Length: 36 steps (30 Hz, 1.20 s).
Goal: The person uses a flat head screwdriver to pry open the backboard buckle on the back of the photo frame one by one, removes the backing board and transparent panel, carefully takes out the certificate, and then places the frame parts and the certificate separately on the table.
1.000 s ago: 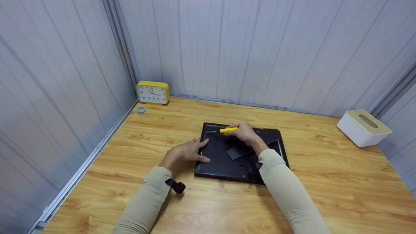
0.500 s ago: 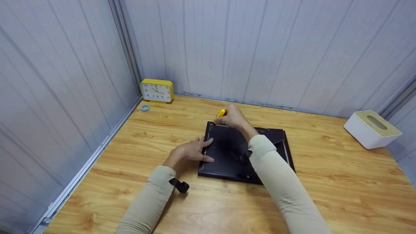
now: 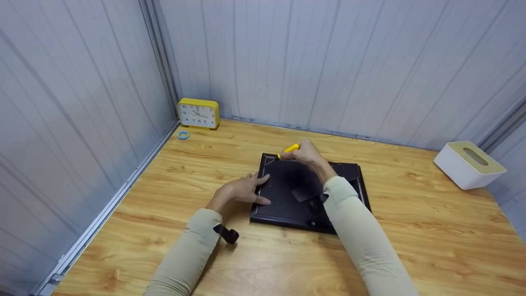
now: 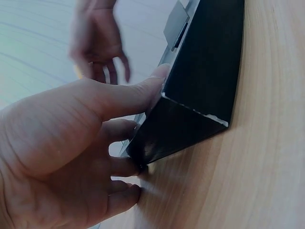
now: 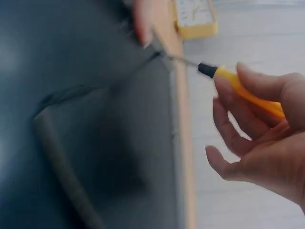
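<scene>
A black picture frame (image 3: 283, 207) lies on the wooden table with its back up and its stand leg (image 3: 306, 192) showing. My left hand (image 3: 239, 191) rests at its left edge, thumb and index finger spread over the back; in the left wrist view the other fingers touch the frame's side. My right hand (image 3: 308, 154) grips a screwdriver (image 3: 290, 150) by its yellow handle, above the frame's far edge. Its thin shaft slants toward the far left corner. In the right wrist view the black collar and shaft of the screwdriver (image 5: 250, 93) show, blurred near the tip; contact cannot be told.
A yellow clock (image 3: 198, 114) stands at the back left, with a blue ring (image 3: 183, 135) in front of it. A white tissue box (image 3: 470, 165) sits at the far right. Walls border the table at the back and sides.
My right hand moved the screwdriver from lying low over the back panel to the far edge, raised it steeply, then lowered it to a slant. The left hand stays on the frame.
</scene>
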Motion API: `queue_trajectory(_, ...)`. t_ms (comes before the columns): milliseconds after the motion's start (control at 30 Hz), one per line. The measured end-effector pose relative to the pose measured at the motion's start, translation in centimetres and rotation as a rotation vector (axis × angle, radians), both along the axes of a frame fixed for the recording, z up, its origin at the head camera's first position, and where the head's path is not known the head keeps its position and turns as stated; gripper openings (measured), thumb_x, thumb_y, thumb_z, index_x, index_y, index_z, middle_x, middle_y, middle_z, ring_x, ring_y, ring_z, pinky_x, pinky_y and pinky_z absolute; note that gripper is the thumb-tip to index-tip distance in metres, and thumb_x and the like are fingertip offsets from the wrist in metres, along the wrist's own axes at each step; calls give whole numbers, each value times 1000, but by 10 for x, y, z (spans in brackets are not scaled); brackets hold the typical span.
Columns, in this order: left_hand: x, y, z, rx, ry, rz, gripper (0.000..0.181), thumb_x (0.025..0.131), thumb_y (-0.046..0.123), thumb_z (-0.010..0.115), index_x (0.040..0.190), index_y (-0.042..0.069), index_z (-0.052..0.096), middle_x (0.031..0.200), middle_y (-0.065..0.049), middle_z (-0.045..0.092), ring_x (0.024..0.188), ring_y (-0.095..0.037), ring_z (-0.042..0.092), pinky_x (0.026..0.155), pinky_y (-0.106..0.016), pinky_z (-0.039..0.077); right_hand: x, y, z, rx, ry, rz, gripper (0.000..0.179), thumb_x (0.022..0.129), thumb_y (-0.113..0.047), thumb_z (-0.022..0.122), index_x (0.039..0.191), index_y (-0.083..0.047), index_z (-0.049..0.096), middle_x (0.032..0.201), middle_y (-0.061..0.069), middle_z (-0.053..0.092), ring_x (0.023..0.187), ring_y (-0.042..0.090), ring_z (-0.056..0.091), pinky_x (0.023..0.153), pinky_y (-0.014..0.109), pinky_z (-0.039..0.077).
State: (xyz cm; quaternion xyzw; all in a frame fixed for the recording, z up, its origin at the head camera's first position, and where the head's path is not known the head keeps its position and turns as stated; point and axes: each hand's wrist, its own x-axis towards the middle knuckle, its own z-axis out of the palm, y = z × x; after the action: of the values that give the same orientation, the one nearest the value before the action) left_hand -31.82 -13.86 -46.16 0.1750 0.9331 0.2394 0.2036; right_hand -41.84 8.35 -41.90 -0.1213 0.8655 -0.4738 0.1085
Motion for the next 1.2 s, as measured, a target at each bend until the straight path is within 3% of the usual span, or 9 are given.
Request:
queue_trajectory(100, 0, -3, 2, -5, 1, 3, 93, 88, 57, 70, 161, 26, 21, 161, -29, 9, 148, -43, 12, 118, -53, 20, 0, 3, -8, -76, -2, 26, 23, 84, -16, 82, 100, 0, 79, 88, 10, 75, 100, 42, 64, 93, 49, 51)
queue_trajectory(233, 0, -4, 2, -11, -4, 12, 93, 88, 58, 69, 161, 28, 20, 162, -28, 9, 149, -43, 12, 118, -54, 19, 1, 3, -10, -59, 32, 46, 23, 85, -16, 82, 102, 0, 79, 89, 11, 76, 100, 42, 65, 92, 50, 51)
queue_trajectory(367, 0, -3, 0, -32, 5, -1, 93, 88, 60, 68, 161, 28, 19, 162, -28, 10, 148, -43, 12, 118, -56, 19, 3, -4, -2, 23, 63, 85, 20, 87, -15, 80, 101, -2, 79, 88, 9, 76, 95, 39, 67, 76, 36, 53)
queue_trajectory(467, -1, -2, -1, -40, 10, -16, 93, 89, 60, 67, 161, 27, 18, 161, -29, 11, 149, -43, 10, 118, -56, 18, 4, -15, 8, 91, 114, 126, 15, 86, -16, 78, 94, -3, 80, 85, 12, 75, 77, 32, 67, 60, 26, 48)
queue_trajectory(567, 0, 0, -2, -31, -2, -12, 93, 89, 59, 67, 162, 26, 17, 161, -29, 10, 149, -42, 8, 118, -56, 18, 5, -27, 18, 155, 131, 137, 11, 84, -15, 76, 83, -4, 78, 81, 18, 72, 58, 21, 58, 51, 24, 43)
queue_trajectory(633, 1, 0, -3, -26, -6, -6, 93, 89, 58, 67, 162, 27, 18, 162, -28, 10, 149, -41, 7, 118, -56, 18, 5, -33, 22, 197, 127, 138, 11, 84, -14, 75, 79, -4, 75, 78, 17, 71, 54, 16, 53, 50, 24, 43)
queue_trajectory(867, 2, 2, -3, -40, -9, -11, 93, 89, 61, 66, 161, 28, 19, 163, -24, 9, 150, -40, 8, 117, -58, 20, 5, -55, 38, 330, 162, 156, 12, 84, -12, 76, 81, -1, 71, 71, 6, 67, 62, 21, 60, 54, 26, 47)
queue_trajectory(1200, -1, 1, 1, -63, -2, -24, 94, 89, 62, 65, 162, 27, 17, 164, -21, 11, 150, -40, 9, 117, -56, 22, 8, -86, 55, 513, 162, 199, 14, 88, -12, 71, 95, -1, 66, 84, 10, 65, 68, 20, 58, 59, 30, 48)
